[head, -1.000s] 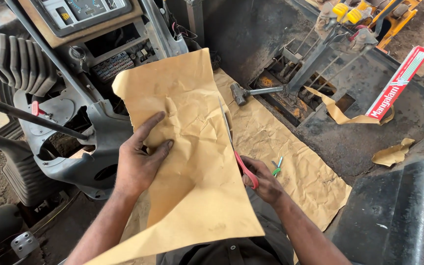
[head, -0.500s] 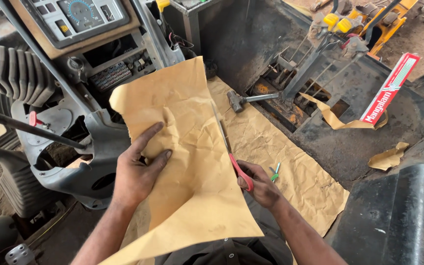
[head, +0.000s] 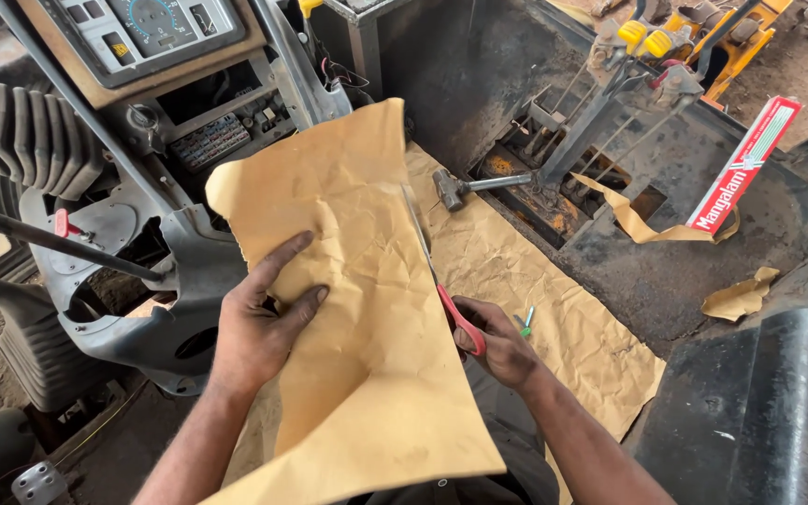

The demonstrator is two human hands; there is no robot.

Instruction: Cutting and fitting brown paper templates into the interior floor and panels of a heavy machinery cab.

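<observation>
**Brown paper trimmed inside a worn machine cab**

A person's left hand (head: 259, 323) lay flat with fingers (head: 284, 254) spread on a large creased sheet of brown kraft paper (head: 357, 309), pinning it taut so the edge would not buckle. The right hand (head: 497, 348) was clenched through the handles of red-handled scissors (head: 449, 301), whose blades ran up the sheet's right edge toward 12 o'clock, apparently mid-cut. The sheet was held up across the middle of the view, above the person's lap, its far end reaching toward the grey instrument panel (head: 142, 28) at 11 o'clock.

A second length of the same brown paper (head: 535, 309) lay spread on the cab floor at 3 o'clock of the hands, seemingly as a covering. On it rested a small green-and-blue object (head: 525, 321), too small to identify. A steel-headed hammer (head: 474, 186) lay at 1 o'clock, its head resting on that floor sheet's far edge. Torn paper scraps (head: 739, 297) and a long red-and-white box (head: 745, 165) sat well apart at 2 o'clock, near the yellow-knobbed levers (head: 642, 37).
</observation>
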